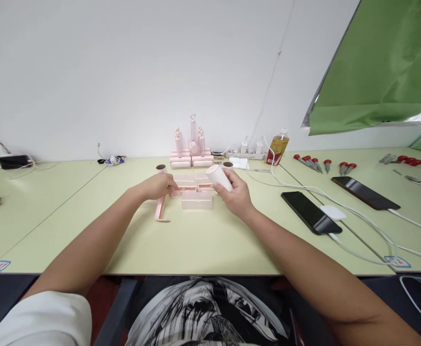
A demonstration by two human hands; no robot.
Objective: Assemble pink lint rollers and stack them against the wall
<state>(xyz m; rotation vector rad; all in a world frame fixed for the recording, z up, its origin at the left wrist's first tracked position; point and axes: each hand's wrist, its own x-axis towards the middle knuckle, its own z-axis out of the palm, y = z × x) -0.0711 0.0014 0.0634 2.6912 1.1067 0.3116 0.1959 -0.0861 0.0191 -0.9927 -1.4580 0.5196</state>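
Observation:
My right hand (237, 194) is wrapped round a white tube (222, 177) with a pale pink end, held tilted above the table. My left hand (159, 186) reaches down among pink plastic parts, its fingers drawn together; what they grip, if anything, is too small to make out. Just below those fingers lies a pink disc (175, 194). A pink angled strip (160, 210) rests on the table under that hand. Between the hands are a translucent pink box-shaped piece (196, 201) and pink tray-like parts. Two brown-topped tubes stand behind, one near the left hand (161, 168), another (228, 165) beyond the right.
A pink stand with upright tubes (192, 149) is against the wall. Right of it are a power strip (248, 154) and a drink bottle (278, 146). Phones (311, 212) with white cables and red-handled tools (307, 162) lie on the right side of the table (210, 245).

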